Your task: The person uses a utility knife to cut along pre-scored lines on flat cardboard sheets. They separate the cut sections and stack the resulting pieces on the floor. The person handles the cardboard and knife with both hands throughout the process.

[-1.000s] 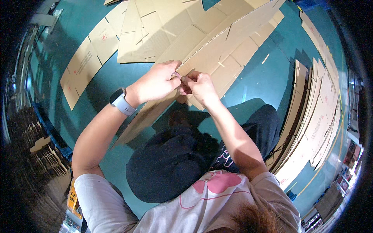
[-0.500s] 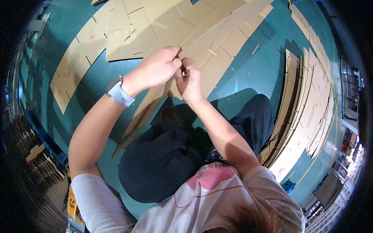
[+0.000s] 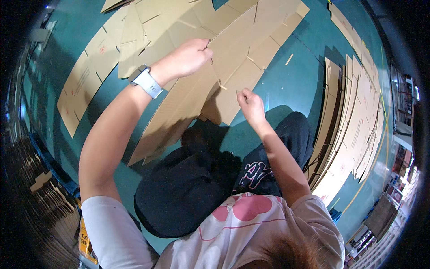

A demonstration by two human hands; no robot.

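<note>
A long cardboard sheet (image 3: 179,105) with slots cut in it stands tilted in front of me. My left hand (image 3: 195,56), with a light-banded watch on its wrist, is closed on the sheet's upper edge. My right hand (image 3: 251,106) is apart from the sheet, to its right, fingers pinched together. A small pale sliver, apparently a cardboard scrap (image 3: 238,92), sticks out from its fingertips. Another narrow cardboard strip (image 3: 222,86) shows against the sheet between my hands.
More slotted cardboard sheets (image 3: 163,24) lie flat on the green floor ahead, and one printed sheet (image 3: 83,89) lies at the left. A stack of cardboard (image 3: 354,121) is on my right. One loose strip (image 3: 290,59) lies on the floor. Piled cardboard (image 3: 49,193) stands at the far left.
My hands were together at the sheet's edge and are now apart. The right has drawn back right and down; the left has moved slightly up. The sheet has tilted, showing more of its face.
</note>
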